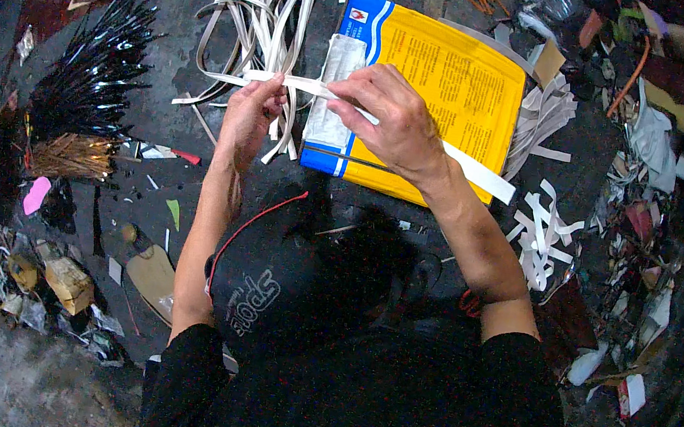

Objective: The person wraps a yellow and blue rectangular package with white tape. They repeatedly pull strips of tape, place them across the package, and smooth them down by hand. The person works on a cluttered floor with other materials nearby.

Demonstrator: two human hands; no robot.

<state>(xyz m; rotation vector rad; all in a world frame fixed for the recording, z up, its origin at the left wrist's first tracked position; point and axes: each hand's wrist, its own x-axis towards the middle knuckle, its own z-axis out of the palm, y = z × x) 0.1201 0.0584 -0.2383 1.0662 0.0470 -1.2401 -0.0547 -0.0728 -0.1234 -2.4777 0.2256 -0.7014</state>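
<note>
A flat white strip (301, 83) runs sideways between my two hands. My left hand (249, 113) pinches it near its left end, beside a loose bundle of long white strips (277, 25). Further right, my right hand (398, 125) has its fingers closed on the same strip. Its tail slants down past my wrist over a flat yellow and blue printed sheet or package (458, 73). A creased white pad (342, 58), perhaps cloth or paper, lies on the left side of this sheet, partly behind the strip. The fingertips of my right hand partly hide the strip.
Short white strips (541, 237) lie in a heap at the right, with a fanned stack of pale strips (543, 119) above. Shiny black strands (97, 61) and a bundle of brown sticks (75, 156) are at the left. Mixed scraps (637, 229) line the right side.
</note>
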